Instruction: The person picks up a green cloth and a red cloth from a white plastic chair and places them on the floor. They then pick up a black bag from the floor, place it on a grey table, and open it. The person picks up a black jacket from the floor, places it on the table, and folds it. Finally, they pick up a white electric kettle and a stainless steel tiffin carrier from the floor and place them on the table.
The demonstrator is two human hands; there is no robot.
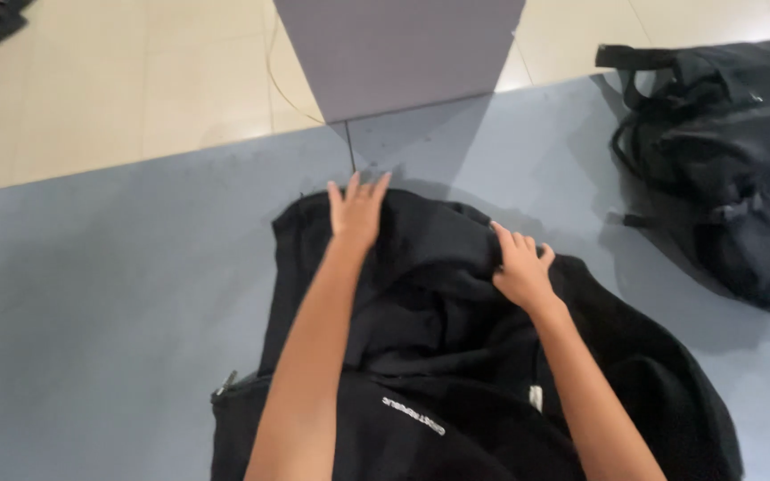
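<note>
Plainly, with the left hand [356, 214] pressed flat and open on the far edge of the crumpled black fabric garment [456, 356] spread on the grey table [118, 294] and the right hand [520, 270] pinching a fold, that fold risked bunching unevenly.

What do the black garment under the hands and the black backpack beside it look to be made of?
The black garment looks like soft, matte knit, perhaps cotton fleece: it bunches in thick folds under the left hand and right hand. The black backpack looks like woven synthetic, with a faint sheen and webbing straps.
</note>
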